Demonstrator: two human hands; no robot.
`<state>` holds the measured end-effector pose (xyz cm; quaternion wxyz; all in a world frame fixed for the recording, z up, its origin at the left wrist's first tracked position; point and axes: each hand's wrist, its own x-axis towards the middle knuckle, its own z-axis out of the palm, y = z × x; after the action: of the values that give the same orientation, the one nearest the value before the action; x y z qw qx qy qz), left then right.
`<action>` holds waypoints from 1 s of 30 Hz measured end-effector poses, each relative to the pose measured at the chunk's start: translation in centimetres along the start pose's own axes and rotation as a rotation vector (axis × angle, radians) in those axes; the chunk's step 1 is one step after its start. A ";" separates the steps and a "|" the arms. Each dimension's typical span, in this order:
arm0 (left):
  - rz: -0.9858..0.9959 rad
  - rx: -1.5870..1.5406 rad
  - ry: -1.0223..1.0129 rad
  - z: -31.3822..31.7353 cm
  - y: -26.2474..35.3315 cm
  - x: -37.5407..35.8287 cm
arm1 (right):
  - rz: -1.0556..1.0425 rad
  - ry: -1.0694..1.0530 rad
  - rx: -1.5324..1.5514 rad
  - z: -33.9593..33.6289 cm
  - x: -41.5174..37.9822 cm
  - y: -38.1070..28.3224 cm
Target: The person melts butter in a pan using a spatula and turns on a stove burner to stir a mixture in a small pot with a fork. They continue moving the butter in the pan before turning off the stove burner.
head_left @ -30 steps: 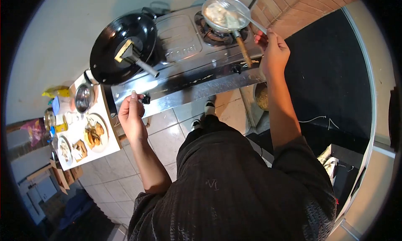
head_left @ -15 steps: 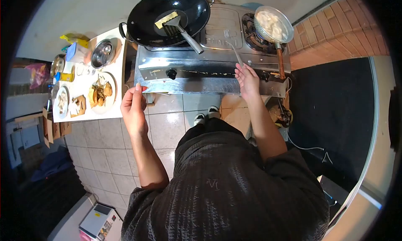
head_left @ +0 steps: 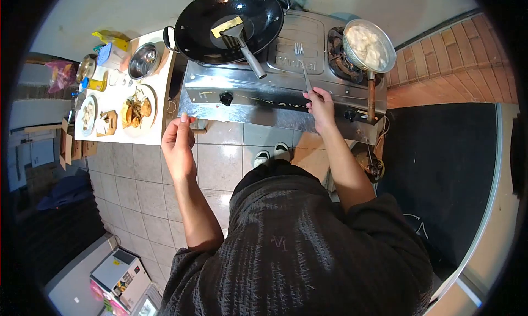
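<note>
My right hand [head_left: 322, 111] grips a metal fork [head_left: 303, 66] by its handle, tines pointing away from me over the steel stove [head_left: 247, 88]. Pinched thumb to fingers, my left hand [head_left: 179, 145] is at the stove's front left edge; a speck of red shows at the fingertips, too small to name. In the black wok [head_left: 190, 19] on the left side of the stove lies a yellowish rectangular piece of food [head_left: 225, 26]. The slotted spatula [head_left: 250, 57] rests against it, its handle over the wok's rim.
On the right burner [head_left: 341, 57] stands a wooden-handled strainer or pan [head_left: 391, 55] with pale food pieces. The white table [head_left: 118, 134] at left bears a plate of fried food [head_left: 146, 110], a steel bowl [head_left: 144, 61], a yellow-labelled jar [head_left: 97, 85] and a plate with white pieces [head_left: 88, 115].
The view has shifted slightly. My right hand has moved a little left and toward me with the fork, whose handle now stands straighter. My left hand stays pinched in nearly the same place.
</note>
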<state>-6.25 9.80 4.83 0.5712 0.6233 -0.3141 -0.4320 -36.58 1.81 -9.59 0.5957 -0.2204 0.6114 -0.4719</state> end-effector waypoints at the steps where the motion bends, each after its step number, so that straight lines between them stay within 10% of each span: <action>1: 0.000 0.008 0.014 0.1 0.0 -0.1 | -0.039 0.037 -0.060 0.3 -0.6 -0.3; 30: 0.071 0.009 -0.152 -3.1 1.5 0.7 | -0.171 -0.411 -0.462 5.4 -11.4 -2.4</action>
<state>-3.05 10.35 6.09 0.5577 0.5799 -0.3803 -0.4562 -30.01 8.51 -0.85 0.5992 -0.4912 0.5483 -0.3146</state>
